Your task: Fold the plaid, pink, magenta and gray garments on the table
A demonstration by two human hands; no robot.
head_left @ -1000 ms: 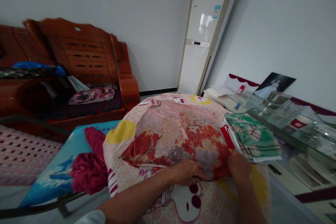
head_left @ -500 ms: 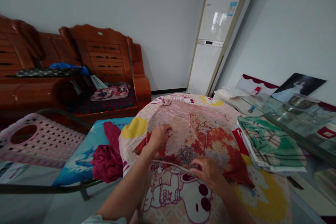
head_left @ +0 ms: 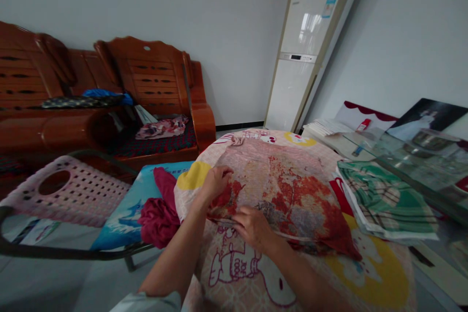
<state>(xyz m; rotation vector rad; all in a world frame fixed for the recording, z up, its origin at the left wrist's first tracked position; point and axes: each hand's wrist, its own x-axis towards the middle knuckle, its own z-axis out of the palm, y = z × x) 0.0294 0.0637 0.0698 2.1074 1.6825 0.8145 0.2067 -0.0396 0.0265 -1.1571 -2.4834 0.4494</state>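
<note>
A thin pink shirt (head_left: 268,175) with a rust-red and grey print lies spread over a round table draped in a cartoon-print cloth (head_left: 239,278). At its left edge, my left hand (head_left: 215,183) has its fingers bent together on the fabric. My right hand (head_left: 254,229) is lower down at the near hem, thumb and fingers closed on the cloth close to the left corner. Parts of the hem are hidden under my fingers. Right of the shirt, a green plaid folded cloth (head_left: 383,197) lies on a stack.
On the left, a woven pink chair (head_left: 87,190) holds a blue cushion (head_left: 122,224) with a crumpled maroon cloth (head_left: 159,219) on it. Behind stands a wooden sofa (head_left: 153,78). A glass shelf (head_left: 413,175) borders the right side, and a tall white air conditioner (head_left: 292,83) stands in the corner.
My right hand has slid left along the near hem. My left hand has shifted outward to the shirt's left edge, and the shirt's left part now reaches less far out. The view has turned slightly left.
</note>
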